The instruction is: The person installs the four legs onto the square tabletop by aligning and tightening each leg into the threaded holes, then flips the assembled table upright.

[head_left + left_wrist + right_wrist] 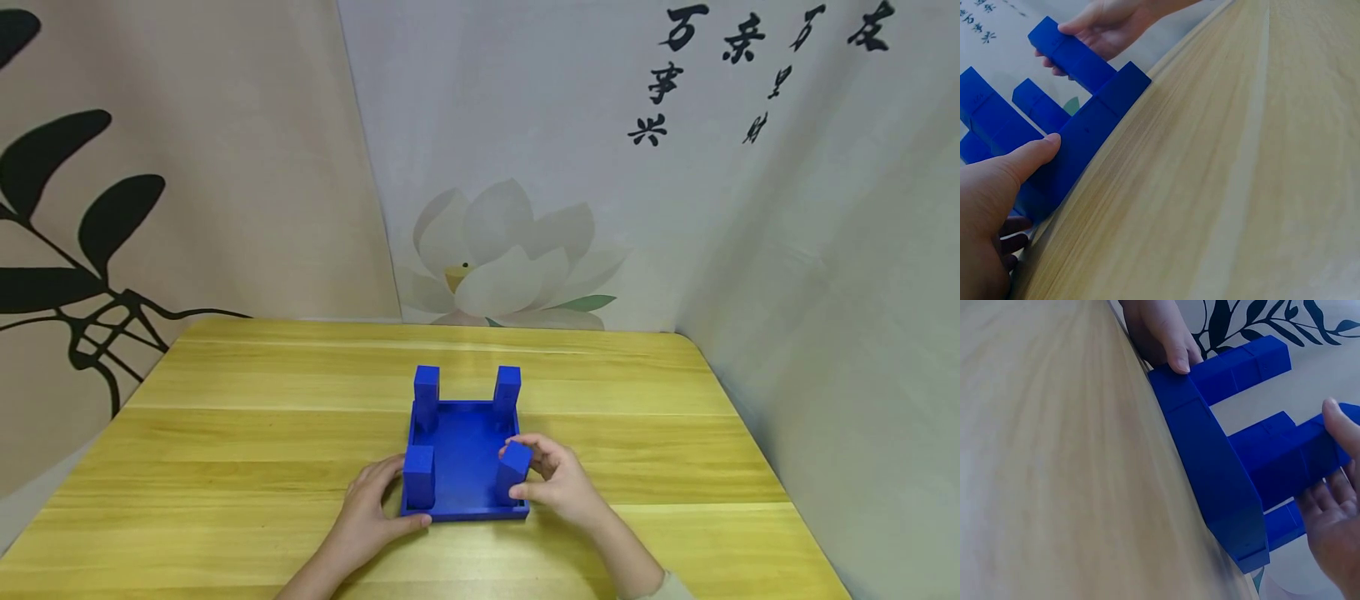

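A blue rectangular tray-like base [468, 467] with a low rim lies on the table, a square blue post standing at each corner. At the near right corner, my right hand [562, 483] pinches the post [512, 477] between thumb and fingers; its top looks turned compared with the others. My left hand [367, 512] holds the near left corner of the base, thumb at the front edge and fingers along the left side. Beside it stands the near left post [419, 479]. The far left post [427, 396] and far right post [507, 392] are untouched.
The light wooden table [262, 433] extends around the blue piece on all sides. Behind it hangs a pale cloth [525, 108] printed with dark leaves, a lotus flower and black characters. More cloth [840, 333] hangs along the right side.
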`<state>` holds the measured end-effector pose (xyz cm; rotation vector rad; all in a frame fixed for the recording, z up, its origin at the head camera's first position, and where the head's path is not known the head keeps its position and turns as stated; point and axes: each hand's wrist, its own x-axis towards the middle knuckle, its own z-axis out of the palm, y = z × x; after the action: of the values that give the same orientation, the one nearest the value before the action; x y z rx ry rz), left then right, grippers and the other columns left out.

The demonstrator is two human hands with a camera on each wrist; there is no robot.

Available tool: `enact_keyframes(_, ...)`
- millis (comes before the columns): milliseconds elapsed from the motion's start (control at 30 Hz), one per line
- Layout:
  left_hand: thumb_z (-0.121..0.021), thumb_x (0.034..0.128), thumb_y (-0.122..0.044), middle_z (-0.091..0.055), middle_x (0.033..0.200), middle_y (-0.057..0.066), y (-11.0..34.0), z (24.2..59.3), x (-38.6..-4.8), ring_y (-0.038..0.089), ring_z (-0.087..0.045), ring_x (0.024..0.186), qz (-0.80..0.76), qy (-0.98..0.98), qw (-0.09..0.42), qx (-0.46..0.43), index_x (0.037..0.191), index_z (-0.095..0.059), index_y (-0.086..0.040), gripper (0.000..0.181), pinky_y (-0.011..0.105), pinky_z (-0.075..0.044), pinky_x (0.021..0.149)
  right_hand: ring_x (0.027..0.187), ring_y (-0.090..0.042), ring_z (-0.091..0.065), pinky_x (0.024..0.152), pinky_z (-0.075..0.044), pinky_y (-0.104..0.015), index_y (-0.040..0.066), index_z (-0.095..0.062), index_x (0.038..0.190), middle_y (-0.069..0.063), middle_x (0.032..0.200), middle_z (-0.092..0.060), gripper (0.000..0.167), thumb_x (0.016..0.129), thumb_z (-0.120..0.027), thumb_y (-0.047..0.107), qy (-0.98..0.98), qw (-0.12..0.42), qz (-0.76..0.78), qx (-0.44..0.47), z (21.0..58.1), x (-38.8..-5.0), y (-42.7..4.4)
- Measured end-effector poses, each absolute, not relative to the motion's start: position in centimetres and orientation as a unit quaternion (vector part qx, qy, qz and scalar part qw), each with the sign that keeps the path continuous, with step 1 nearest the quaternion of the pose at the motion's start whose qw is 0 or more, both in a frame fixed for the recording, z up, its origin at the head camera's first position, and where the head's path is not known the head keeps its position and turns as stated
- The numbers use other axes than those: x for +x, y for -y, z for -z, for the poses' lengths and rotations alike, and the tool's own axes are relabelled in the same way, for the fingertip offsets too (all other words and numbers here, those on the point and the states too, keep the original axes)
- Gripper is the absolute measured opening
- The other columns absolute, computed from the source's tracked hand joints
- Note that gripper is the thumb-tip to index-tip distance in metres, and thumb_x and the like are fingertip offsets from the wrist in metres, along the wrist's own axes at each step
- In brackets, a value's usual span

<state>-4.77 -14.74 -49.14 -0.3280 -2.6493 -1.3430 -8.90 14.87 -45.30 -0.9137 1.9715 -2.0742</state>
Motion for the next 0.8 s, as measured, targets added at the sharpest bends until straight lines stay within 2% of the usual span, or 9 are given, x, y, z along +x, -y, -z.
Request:
enact_keyframes(267, -0.088, 0.06, -0.046, -0.059, 0.128, 0.004, 14.8, 49.0, -4.7, 0.03, -0.046, 0.12, 0.445, 0.884, 0.081, -0.114, 0.129, -0.058, -0.011, 0.083, 0.06, -0.028, 0.099, 0.089, -0.014, -0.06, 0.079, -0.053, -0.028, -0.013, -0.047, 0.112, -0.007, 0.104, -0.06, 0.054, 0.072, -0.081, -0.001, -0.656, 0.054, 0.71, -0.25, 45.3, -8.5, -14.1)
enact_keyframes(400, -0.088, 0.0598, -0.045, -0.058, 0.128, 0.005, 14.8, 49.0, -4.7, 0.03, -0.046, 0.12, 0.444, 0.886, 0.078, -0.111, 0.129, -0.058, -0.011, 0.083, 0.06, -0.028, 0.099, 0.088, -0.015, -0.061, 0.078, -0.053, -0.029, -0.012, -0.046, 0.114, -0.007, 0.104, -0.06, 0.055, 0.073, -0.081, -0.001, -0.659, 0.051, 0.711, -0.24, 45.4, -8.3, -13.8)
enact_keyframes(533, -0.089, 0.0595, -0.044, -0.058, 0.128, 0.005, 14.7, 48.9, -4.6, 0.031, -0.046, 0.12, 0.444, 0.886, 0.074, -0.107, 0.129, -0.058, -0.011, 0.083, 0.06, -0.028, 0.1, 0.1, -0.019, -0.059, 0.089, -0.049, -0.03, -0.011, -0.046, 0.121, -0.015, 0.109, -0.06, 0.055, 0.075, -0.077, -0.004, -0.654, 0.043, 0.702, -0.28, 45.5, -8.4, -13.8)
enact_keyframes(667, -0.089, 0.0594, -0.043, -0.058, 0.128, 0.005, 14.6, 48.9, -4.6, 0.031, -0.046, 0.121, 0.444, 0.887, 0.074, -0.107, 0.129, -0.058, -0.011, 0.083, 0.06, -0.027, 0.1, 0.119, -0.028, -0.05, 0.105, -0.035, -0.031, -0.006, -0.044, 0.134, -0.029, 0.121, -0.052, 0.059, 0.081, -0.069, -0.011, -0.639, 0.045, 0.679, -0.359, 45.3, -8.8, -14.2)
enact_keyframes(800, -0.089, 0.0591, -0.044, -0.058, 0.128, 0.006, 14.6, 48.9, -4.6, 0.032, -0.046, 0.12, 0.444, 0.887, 0.076, -0.105, 0.129, -0.058, -0.011, 0.083, 0.06, -0.027, 0.1, 0.124, -0.032, -0.046, 0.109, -0.028, -0.031, -0.003, -0.039, 0.141, -0.033, 0.128, -0.048, 0.059, 0.087, -0.061, -0.011, -0.629, 0.066, 0.657, -0.409, 45.0, -9.1, -14.7)
